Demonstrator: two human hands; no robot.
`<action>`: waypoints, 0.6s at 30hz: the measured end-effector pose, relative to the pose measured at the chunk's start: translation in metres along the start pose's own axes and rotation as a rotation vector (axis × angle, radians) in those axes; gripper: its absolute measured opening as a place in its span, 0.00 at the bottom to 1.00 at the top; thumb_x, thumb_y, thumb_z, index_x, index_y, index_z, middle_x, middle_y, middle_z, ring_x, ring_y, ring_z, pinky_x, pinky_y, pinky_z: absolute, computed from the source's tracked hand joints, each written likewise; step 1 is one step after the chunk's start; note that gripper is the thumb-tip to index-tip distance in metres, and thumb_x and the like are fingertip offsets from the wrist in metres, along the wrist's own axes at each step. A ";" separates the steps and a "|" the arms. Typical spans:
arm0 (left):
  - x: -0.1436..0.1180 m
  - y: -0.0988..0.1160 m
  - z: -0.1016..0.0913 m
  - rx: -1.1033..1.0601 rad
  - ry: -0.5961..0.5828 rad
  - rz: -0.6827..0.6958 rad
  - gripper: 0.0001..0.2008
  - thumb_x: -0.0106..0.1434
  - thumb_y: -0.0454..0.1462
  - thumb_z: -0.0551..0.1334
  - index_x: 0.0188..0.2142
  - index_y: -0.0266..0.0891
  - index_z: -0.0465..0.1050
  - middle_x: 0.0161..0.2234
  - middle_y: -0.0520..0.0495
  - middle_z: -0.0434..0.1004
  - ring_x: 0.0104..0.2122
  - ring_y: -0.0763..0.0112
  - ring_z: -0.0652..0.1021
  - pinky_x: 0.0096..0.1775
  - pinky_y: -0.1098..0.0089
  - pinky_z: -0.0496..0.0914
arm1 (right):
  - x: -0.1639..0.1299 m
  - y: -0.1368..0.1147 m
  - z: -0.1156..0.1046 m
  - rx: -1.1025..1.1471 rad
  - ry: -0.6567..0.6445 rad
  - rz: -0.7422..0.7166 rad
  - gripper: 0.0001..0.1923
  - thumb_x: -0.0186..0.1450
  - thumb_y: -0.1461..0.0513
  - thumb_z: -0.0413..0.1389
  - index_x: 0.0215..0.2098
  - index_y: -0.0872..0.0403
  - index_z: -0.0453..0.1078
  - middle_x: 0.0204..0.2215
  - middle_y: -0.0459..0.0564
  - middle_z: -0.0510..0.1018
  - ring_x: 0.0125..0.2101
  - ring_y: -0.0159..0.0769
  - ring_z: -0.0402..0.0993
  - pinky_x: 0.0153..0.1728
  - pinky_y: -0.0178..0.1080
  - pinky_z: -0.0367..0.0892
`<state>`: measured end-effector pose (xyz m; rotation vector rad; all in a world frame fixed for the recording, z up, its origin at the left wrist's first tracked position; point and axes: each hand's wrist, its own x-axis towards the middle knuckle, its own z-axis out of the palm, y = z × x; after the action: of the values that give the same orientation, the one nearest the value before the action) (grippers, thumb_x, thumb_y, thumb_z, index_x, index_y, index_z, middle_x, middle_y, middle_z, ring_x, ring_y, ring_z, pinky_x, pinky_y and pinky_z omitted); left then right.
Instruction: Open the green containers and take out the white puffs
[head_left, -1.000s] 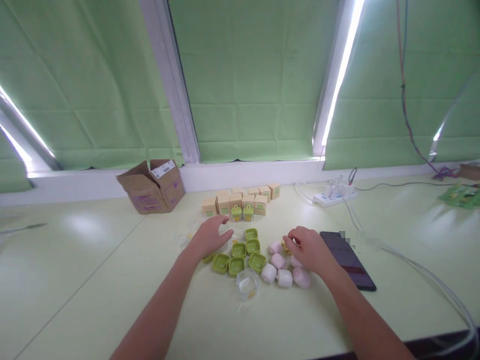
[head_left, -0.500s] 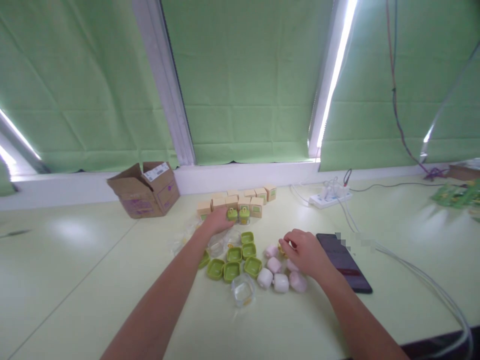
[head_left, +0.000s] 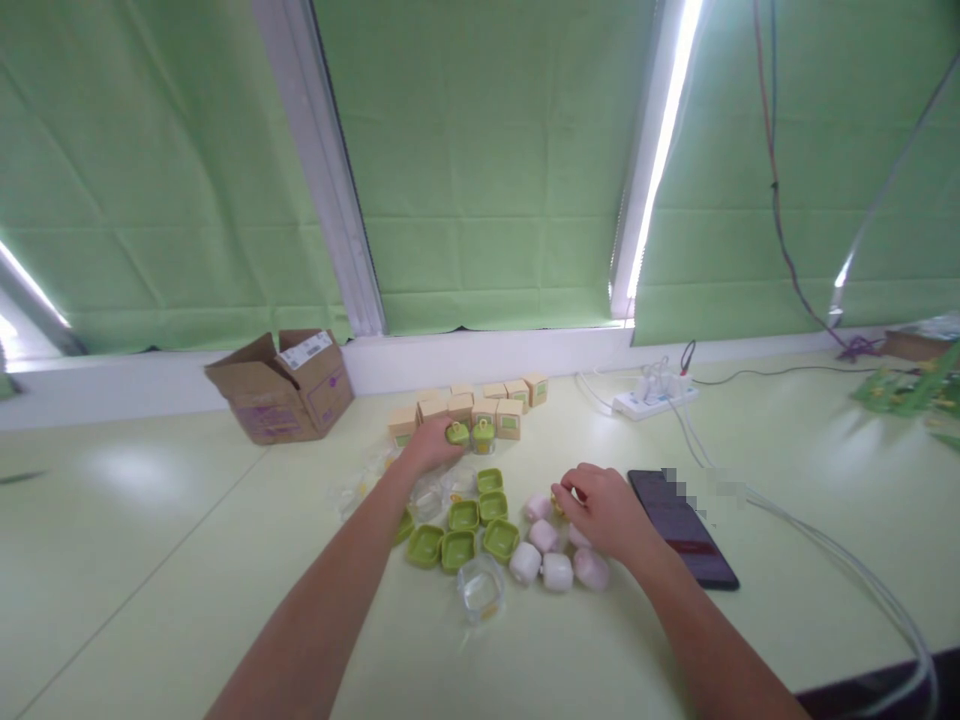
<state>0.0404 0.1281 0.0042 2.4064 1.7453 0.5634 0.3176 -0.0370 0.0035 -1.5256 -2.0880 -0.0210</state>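
At the back of the group, my left hand (head_left: 430, 448) is closed around a small clear container with a green lid (head_left: 457, 434). A second green-lidded container (head_left: 484, 433) stands just right of it. My right hand (head_left: 604, 508) is bent over the pink and white rounded pieces (head_left: 556, 571), thumb and forefinger drawn together at a small yellow piece (head_left: 557, 505); its shape is mostly hidden by the fingers. Several open green square lids (head_left: 457, 550) lie between my arms, tops down. A clear square container (head_left: 481, 588) sits in front of them. More clear containers (head_left: 427, 497) lie beside my left forearm.
Small tan boxes (head_left: 509, 418) stand in rows behind the containers. An open cardboard box (head_left: 289, 390) is at the back left. Right of my right hand lies a dark tablet or phone (head_left: 686, 530). A white power strip (head_left: 654, 400) with cables is at the back right.
The view has shifted slightly. My left hand stays at the green-lidded container, and my right hand stays over the pink and white pieces with hardly any movement.
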 end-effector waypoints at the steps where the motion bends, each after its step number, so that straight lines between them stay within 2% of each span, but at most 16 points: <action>1: -0.003 0.001 -0.003 -0.013 0.018 -0.003 0.20 0.47 0.41 0.66 0.41 0.38 0.73 0.42 0.43 0.76 0.41 0.57 0.75 0.42 0.65 0.68 | 0.000 0.000 0.000 0.000 0.000 0.000 0.15 0.66 0.58 0.48 0.24 0.54 0.68 0.24 0.46 0.72 0.27 0.31 0.66 0.30 0.35 0.52; 9: -0.039 0.026 -0.030 -0.145 0.122 0.070 0.24 0.51 0.42 0.65 0.47 0.38 0.69 0.47 0.43 0.73 0.46 0.59 0.72 0.49 0.63 0.66 | -0.001 0.001 0.001 0.013 0.001 -0.015 0.16 0.66 0.58 0.48 0.24 0.54 0.68 0.23 0.47 0.72 0.27 0.32 0.67 0.30 0.35 0.53; 14: -0.074 0.048 -0.038 -0.224 0.094 0.113 0.26 0.51 0.46 0.66 0.48 0.38 0.68 0.43 0.45 0.74 0.38 0.64 0.75 0.41 0.66 0.71 | -0.001 -0.002 0.001 0.099 0.009 -0.004 0.16 0.66 0.58 0.49 0.23 0.54 0.67 0.22 0.46 0.70 0.26 0.32 0.65 0.29 0.35 0.54; 18: -0.105 0.073 -0.040 -0.426 0.063 0.143 0.25 0.50 0.43 0.67 0.47 0.39 0.68 0.44 0.46 0.72 0.36 0.68 0.74 0.39 0.67 0.71 | -0.002 -0.007 0.000 0.251 0.026 -0.024 0.14 0.65 0.57 0.49 0.25 0.54 0.67 0.21 0.45 0.69 0.25 0.32 0.64 0.28 0.35 0.55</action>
<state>0.0629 0.0005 0.0396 2.2354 1.3113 0.9303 0.3118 -0.0412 0.0046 -1.3428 -2.0028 0.2045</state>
